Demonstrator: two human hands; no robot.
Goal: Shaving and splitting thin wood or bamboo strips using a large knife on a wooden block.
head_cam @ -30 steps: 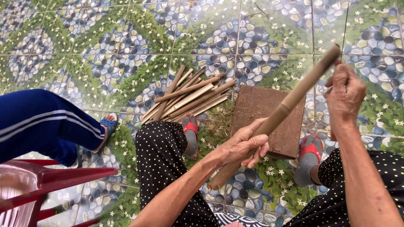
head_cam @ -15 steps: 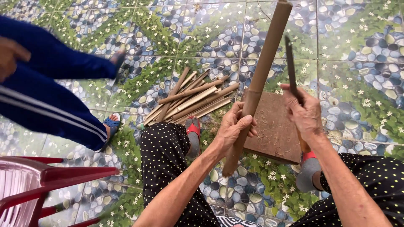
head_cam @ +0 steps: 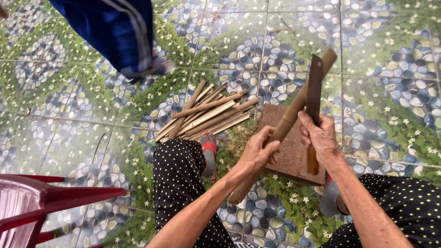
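My left hand grips a long bamboo stick near its lower part, holding it slanted up to the right above a brown wooden block. My right hand holds a knife with a dark flat blade and wooden handle, blade pointing up beside the stick's upper half. A heap of split bamboo strips lies on the floor left of the block, beyond my knees.
Another person's leg in blue trousers with white stripes steps across the top left. A red plastic chair stands at the lower left. The floor is tiled with a pebble-and-leaf pattern. My foot wears a red sandal.
The bamboo stick tilted from nearly upright to slanting right. The knife rose along it. The other person's blue-trousered leg moved from the left toward the top.
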